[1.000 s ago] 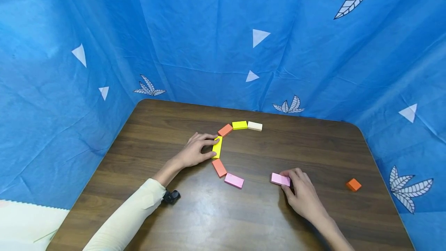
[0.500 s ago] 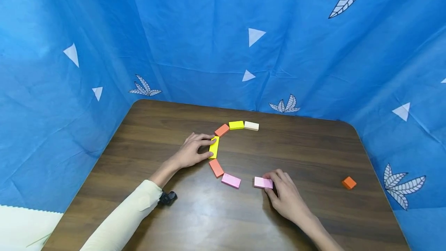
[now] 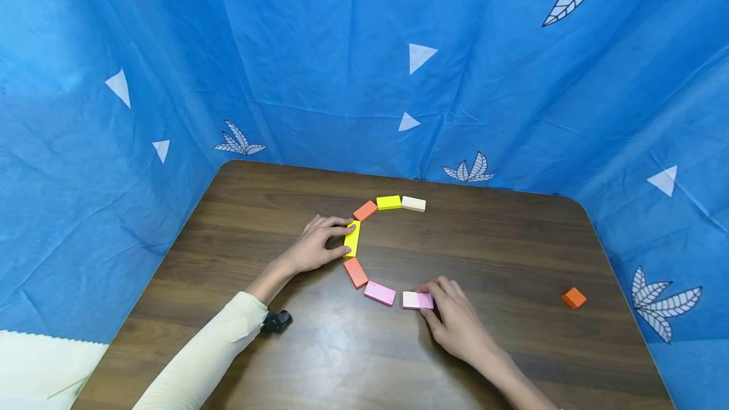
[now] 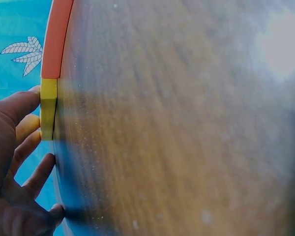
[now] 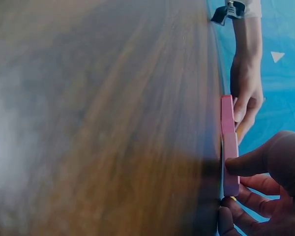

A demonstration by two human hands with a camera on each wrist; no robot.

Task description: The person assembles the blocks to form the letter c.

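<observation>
My left hand (image 3: 313,247) holds a yellow block (image 3: 352,239), thumb at its near end and fingertips at its far end. In the left wrist view this yellow block (image 4: 48,108) lies against an orange block (image 4: 57,39). On the right, my right hand (image 3: 455,320) pinches a pink block (image 3: 417,300) between thumb and fingers, low at the table. A small gap parts it from another pink block (image 3: 380,293) in the head view. An orange block (image 3: 355,273) lies between that second pink block and the yellow one.
Beyond the left hand, an orange block (image 3: 366,211), a yellow block (image 3: 389,202) and a cream block (image 3: 413,204) continue the curved row. One orange block (image 3: 574,298) lies alone at the right. A blue patterned cloth (image 3: 342,68) surrounds the wooden table (image 3: 512,252).
My right hand has slid its pink block leftward, closing most of the distance to the other pink block. The left hand stays on the yellow block. The head view has shifted slightly.
</observation>
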